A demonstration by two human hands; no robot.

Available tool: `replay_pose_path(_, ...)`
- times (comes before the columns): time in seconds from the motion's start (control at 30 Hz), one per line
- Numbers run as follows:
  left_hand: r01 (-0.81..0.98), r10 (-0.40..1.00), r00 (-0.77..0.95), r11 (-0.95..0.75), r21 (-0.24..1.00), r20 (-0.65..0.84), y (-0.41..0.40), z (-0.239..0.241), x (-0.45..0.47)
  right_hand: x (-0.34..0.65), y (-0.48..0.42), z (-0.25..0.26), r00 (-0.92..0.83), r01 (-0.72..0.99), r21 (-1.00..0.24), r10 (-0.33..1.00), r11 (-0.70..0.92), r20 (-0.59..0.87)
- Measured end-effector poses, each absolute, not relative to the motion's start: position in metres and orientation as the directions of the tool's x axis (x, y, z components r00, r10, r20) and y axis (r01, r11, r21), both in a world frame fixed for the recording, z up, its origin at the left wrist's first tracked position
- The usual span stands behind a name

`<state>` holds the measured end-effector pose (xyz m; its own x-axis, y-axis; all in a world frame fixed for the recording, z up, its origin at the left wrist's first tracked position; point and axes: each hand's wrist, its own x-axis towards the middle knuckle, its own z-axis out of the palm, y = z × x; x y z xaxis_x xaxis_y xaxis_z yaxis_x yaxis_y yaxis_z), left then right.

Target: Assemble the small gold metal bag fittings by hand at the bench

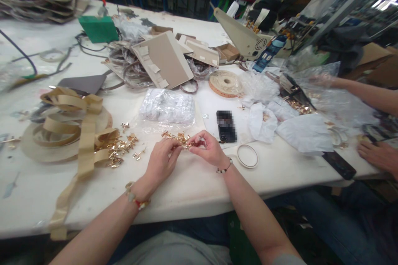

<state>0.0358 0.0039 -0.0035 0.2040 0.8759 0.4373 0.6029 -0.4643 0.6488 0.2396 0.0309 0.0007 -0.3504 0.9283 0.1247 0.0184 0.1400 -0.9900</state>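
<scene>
A gold fitting (pixel 188 146) is pinched at the meeting fingertips of the left hand (pixel 163 160) and right hand (pixel 210 149), its long axis indistinct, with loose fittings (pixel 176 136) heaped just beyond at eleven o'clock, nearer the left.

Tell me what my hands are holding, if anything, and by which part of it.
Apparently a small gold-coloured metal fitting, at the meeting fingertips of your left hand and right hand. Which part each grips is too small to tell.
</scene>
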Motion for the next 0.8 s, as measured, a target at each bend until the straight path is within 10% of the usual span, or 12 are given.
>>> replay_pose_path(0.8, 0.627, 0.891, 0.226, -0.442, 0.642, 0.393, 0.0017, -0.0019, 0.0350, 0.2396, 0.0311, 0.0025, -0.308, 0.109, -0.974, 0.938, 0.198, 0.156)
